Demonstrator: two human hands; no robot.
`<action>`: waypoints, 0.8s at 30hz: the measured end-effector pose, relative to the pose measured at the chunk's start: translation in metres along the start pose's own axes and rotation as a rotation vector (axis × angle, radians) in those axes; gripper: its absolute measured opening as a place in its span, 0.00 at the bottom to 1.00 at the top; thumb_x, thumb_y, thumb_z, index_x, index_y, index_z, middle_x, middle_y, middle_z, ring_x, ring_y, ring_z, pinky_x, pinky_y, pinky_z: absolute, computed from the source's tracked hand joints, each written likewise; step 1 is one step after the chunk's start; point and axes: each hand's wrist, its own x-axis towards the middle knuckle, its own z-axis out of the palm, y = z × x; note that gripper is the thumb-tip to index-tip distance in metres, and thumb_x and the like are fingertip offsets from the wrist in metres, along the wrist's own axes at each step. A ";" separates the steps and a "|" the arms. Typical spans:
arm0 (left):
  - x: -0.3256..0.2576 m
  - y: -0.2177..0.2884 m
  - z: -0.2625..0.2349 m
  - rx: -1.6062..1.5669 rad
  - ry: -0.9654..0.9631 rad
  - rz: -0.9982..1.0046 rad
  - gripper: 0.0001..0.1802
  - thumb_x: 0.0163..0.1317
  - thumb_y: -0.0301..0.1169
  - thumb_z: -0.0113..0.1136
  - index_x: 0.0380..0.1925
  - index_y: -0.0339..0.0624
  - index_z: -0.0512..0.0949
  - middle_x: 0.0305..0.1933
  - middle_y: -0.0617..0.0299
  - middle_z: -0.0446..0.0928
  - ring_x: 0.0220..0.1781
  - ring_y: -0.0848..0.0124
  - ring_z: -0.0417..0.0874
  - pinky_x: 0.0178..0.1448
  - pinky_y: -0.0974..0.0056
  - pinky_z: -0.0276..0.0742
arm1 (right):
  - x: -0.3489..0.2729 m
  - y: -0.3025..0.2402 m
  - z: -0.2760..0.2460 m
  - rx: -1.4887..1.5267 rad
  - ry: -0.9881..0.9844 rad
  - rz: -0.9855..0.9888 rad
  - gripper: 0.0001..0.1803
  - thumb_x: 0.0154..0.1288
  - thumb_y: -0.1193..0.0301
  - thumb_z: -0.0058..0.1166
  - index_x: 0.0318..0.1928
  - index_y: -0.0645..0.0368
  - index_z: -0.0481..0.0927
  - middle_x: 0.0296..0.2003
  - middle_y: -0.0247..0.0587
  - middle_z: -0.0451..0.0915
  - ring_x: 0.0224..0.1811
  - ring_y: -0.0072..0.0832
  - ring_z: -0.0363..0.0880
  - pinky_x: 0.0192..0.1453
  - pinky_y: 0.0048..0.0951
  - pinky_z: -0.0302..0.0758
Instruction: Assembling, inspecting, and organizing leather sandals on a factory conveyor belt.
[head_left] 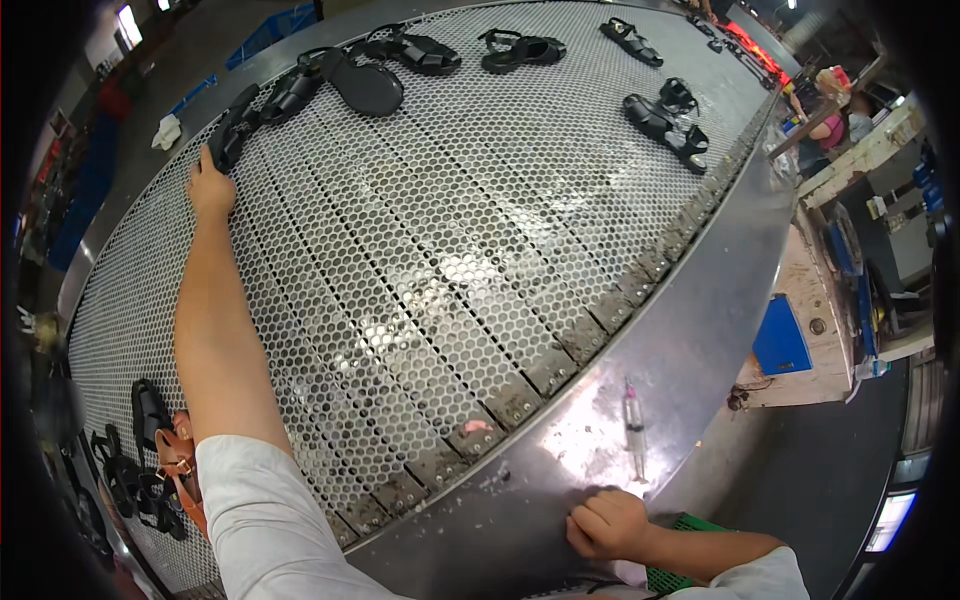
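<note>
Reaching far across perforated metal conveyor (420, 250), left hand (210, 188) touches near end of black sandal (232, 128) at belt's far left edge; fingers curled onto it, grip not clear. Sandal's long axis runs from hand up and right, away from person. Looks: dark, slim, strappy, matte. More black sandals (400, 60) lie beyond, well apart from another pair (668, 120). Right hand (606, 524) clenched in fist, pressed on shiny steel rim (640, 340), holding nothing visible. Syringe (633, 428) lies just beyond fist. Brown sandal (180, 465) near left elbow.
</note>
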 end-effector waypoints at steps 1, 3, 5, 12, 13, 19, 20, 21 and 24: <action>-0.007 0.042 0.008 -0.025 -0.113 -0.057 0.45 0.74 0.28 0.55 0.88 0.63 0.50 0.86 0.37 0.58 0.80 0.37 0.70 0.82 0.39 0.66 | -0.006 0.003 0.001 -0.032 0.002 0.021 0.11 0.55 0.73 0.69 0.27 0.52 0.76 0.21 0.32 0.67 0.20 0.30 0.71 0.25 0.32 0.69; -0.004 0.071 0.012 -0.043 -0.123 0.008 0.44 0.73 0.28 0.55 0.87 0.64 0.53 0.85 0.37 0.59 0.79 0.38 0.72 0.80 0.39 0.69 | -0.009 0.004 0.008 -0.048 0.012 0.046 0.09 0.53 0.73 0.69 0.29 0.52 0.78 0.22 0.31 0.67 0.20 0.28 0.70 0.25 0.31 0.69; 0.028 0.086 -0.003 0.001 0.008 0.069 0.38 0.72 0.28 0.53 0.82 0.64 0.66 0.80 0.39 0.70 0.72 0.42 0.81 0.73 0.42 0.76 | -0.001 0.028 -0.001 -0.045 0.039 0.022 0.09 0.53 0.73 0.69 0.29 0.52 0.78 0.22 0.30 0.67 0.20 0.27 0.71 0.25 0.30 0.69; 0.022 0.151 -0.044 -0.226 -0.097 0.590 0.33 0.68 0.26 0.62 0.75 0.57 0.76 0.72 0.48 0.81 0.70 0.46 0.82 0.75 0.47 0.76 | -0.005 0.029 -0.015 -0.063 0.029 0.020 0.10 0.53 0.71 0.69 0.29 0.51 0.77 0.22 0.29 0.66 0.21 0.27 0.71 0.27 0.29 0.70; 0.009 0.161 -0.048 -0.254 -0.188 0.621 0.33 0.68 0.26 0.63 0.74 0.57 0.77 0.72 0.47 0.81 0.70 0.45 0.82 0.75 0.47 0.75 | -0.006 0.028 -0.014 -0.072 0.009 0.032 0.10 0.53 0.71 0.69 0.29 0.51 0.76 0.22 0.29 0.66 0.22 0.26 0.71 0.27 0.29 0.70; -0.029 0.194 -0.117 -0.830 -0.487 0.447 0.25 0.72 0.22 0.65 0.67 0.52 0.85 0.50 0.63 0.87 0.41 0.75 0.82 0.47 0.65 0.78 | -0.016 0.040 -0.030 -0.072 0.009 0.045 0.11 0.54 0.69 0.68 0.29 0.51 0.75 0.23 0.29 0.66 0.22 0.26 0.71 0.28 0.29 0.69; -0.032 0.215 -0.125 -0.863 -0.462 0.421 0.25 0.72 0.26 0.66 0.68 0.53 0.84 0.41 0.64 0.86 0.28 0.75 0.76 0.37 0.65 0.72 | -0.017 0.045 -0.037 -0.074 0.010 0.055 0.11 0.54 0.69 0.68 0.29 0.51 0.75 0.23 0.29 0.66 0.22 0.26 0.71 0.28 0.29 0.69; -0.039 0.244 -0.128 -0.864 -0.371 0.360 0.25 0.72 0.29 0.67 0.69 0.52 0.84 0.38 0.63 0.85 0.26 0.74 0.74 0.36 0.63 0.72 | -0.018 0.049 -0.042 -0.080 -0.010 0.048 0.11 0.56 0.69 0.68 0.29 0.50 0.76 0.23 0.29 0.66 0.23 0.26 0.71 0.28 0.29 0.69; -0.005 0.299 -0.102 -0.760 0.120 0.352 0.26 0.72 0.37 0.67 0.69 0.47 0.82 0.49 0.50 0.90 0.46 0.58 0.90 0.55 0.55 0.80 | -0.020 0.051 -0.042 -0.044 -0.022 0.023 0.10 0.58 0.68 0.67 0.30 0.50 0.76 0.24 0.29 0.66 0.23 0.25 0.71 0.29 0.29 0.68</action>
